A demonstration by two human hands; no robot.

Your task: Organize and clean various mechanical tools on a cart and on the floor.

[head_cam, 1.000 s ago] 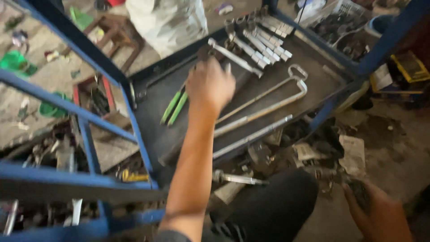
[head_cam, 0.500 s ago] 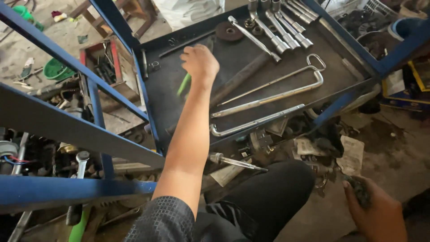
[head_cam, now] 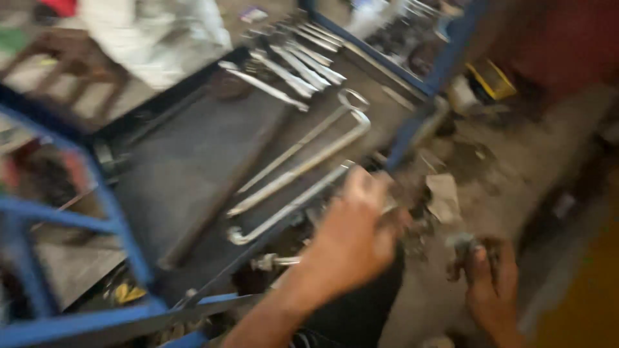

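Hands are low in the blurry picture. Left hand (head_cam: 351, 241) is curled at the near edge of the dark flat metal tray (head_cam: 187, 167), just by the end of a long silver metal rod with a bent end (head_cam: 284, 209). Its fingers are bent, but the blur hides whether they hold anything, so I cannot tell. Right hand (head_cam: 493, 290) is down by the dirty floor, closed around a small dark metal part (head_cam: 461, 248).

Two more long silver bars (head_cam: 303, 148) lie side by side on the tray, and one has a loop at its far end. A long dark bar (head_cam: 222, 193) lies slanted next to them. Shiny silver wrenches (head_cam: 296, 61) sit in a row at the far end. Blue metal frame bars (head_cam: 97, 212) run around the tray. A white cloth (head_cam: 155, 35) is at the top left.
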